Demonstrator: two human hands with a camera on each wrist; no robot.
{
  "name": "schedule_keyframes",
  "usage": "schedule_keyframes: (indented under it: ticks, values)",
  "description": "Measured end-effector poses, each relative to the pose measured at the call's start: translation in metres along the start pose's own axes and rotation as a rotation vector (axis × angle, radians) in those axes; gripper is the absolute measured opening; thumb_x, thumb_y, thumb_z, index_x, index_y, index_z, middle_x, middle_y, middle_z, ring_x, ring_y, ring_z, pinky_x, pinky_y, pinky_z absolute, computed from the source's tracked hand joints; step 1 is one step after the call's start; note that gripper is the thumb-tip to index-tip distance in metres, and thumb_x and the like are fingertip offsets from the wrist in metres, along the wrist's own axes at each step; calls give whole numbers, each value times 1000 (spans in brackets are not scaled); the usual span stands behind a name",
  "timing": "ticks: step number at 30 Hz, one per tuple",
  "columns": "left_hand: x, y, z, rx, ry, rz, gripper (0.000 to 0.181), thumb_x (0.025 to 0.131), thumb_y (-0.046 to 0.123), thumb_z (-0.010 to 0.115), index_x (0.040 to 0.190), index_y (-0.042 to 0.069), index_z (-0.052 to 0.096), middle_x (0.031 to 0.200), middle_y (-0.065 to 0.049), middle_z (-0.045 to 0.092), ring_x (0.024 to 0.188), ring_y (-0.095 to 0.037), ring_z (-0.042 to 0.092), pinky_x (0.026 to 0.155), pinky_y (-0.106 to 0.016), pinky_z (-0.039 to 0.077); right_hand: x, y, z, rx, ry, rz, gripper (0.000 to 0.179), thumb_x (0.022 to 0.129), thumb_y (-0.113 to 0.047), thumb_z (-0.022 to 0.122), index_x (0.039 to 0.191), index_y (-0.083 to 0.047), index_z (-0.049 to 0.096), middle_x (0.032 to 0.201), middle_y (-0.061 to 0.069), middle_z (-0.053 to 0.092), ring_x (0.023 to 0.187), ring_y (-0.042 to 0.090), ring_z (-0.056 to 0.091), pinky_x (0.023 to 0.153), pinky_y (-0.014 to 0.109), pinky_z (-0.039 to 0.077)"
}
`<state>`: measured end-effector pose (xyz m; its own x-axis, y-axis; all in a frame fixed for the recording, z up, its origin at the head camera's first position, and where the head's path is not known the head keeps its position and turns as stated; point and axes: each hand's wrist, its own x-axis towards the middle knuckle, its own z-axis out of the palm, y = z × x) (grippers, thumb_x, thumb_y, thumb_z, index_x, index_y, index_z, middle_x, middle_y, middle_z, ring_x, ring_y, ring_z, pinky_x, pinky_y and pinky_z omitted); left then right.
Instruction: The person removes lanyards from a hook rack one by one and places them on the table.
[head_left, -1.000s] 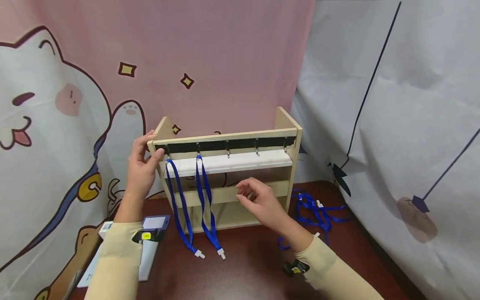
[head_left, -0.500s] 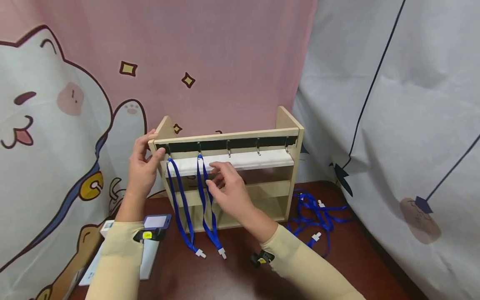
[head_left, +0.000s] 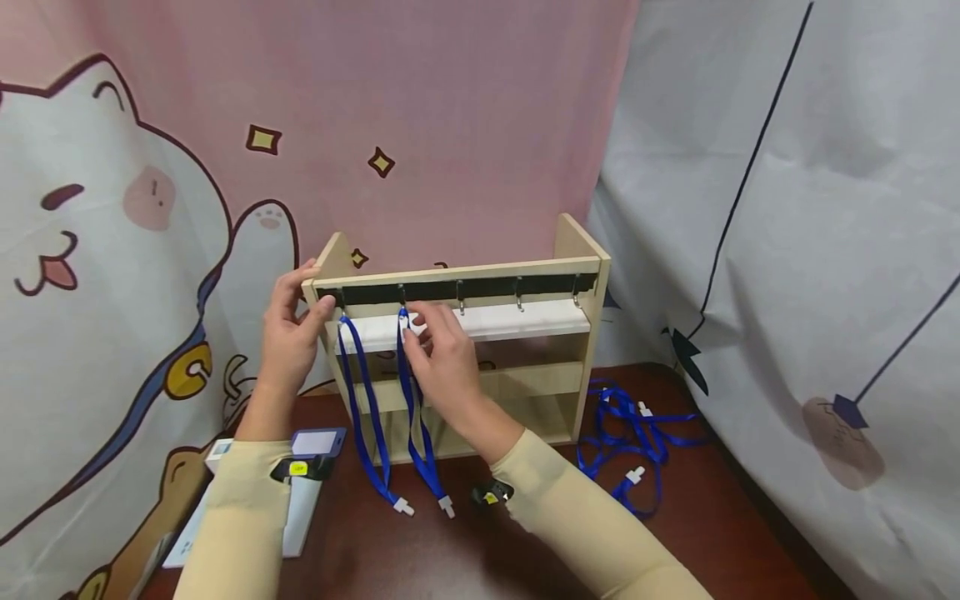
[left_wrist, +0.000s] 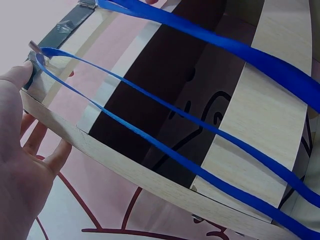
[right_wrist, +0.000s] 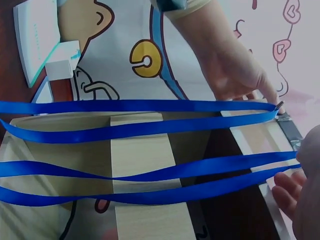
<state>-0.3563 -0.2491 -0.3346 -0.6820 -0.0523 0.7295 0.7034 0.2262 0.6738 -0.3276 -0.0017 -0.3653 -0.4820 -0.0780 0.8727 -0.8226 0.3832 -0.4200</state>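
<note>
In the head view my left hand grips the upper left corner of a wooden rack, its thumb on the front and its fingers around the side panel. A blue lanyard hangs from the first hook, beside that thumb. A second blue lanyard hangs from the second hook, its white clip low in front of the rack. My right hand is at this lanyard's top, thumb and index finger bent beside the strap. In the right wrist view the hand covers the strap's top, so whether it pinches is hidden.
Further hooks line the rack's dark strip to the right, above a white bar. A tangle of blue lanyards lies on the brown table right of the rack. A blue-edged badge holder and white boxes lie at the left.
My right hand has moved left and up from the rack's middle to the second lanyard's top. My left hand has kept its hold on the rack.
</note>
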Motion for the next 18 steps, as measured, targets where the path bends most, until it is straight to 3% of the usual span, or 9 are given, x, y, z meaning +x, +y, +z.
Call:
schedule_keyframes:
  ticks: [8, 18]
  values:
    - [1, 0, 0, -5, -4, -1, 45, 109, 9, 69, 153, 11, 60, 166, 1, 49, 151, -24, 45, 116, -44, 50, 7, 5, 5, 4, 45, -46, 23, 102, 4, 71, 124, -3, 75, 106, 10, 72, 84, 18, 72, 72, 20, 58]
    - [0, 0, 1, -6, -5, -1, 44, 110, 9, 68, 153, 10, 60, 166, 1, 49, 152, -23, 45, 117, -45, 49, 11, -1, 3, 43, 88, -31, 13, 100, 6, 73, 109, -1, 78, 102, 10, 76, 82, 18, 73, 69, 22, 59]
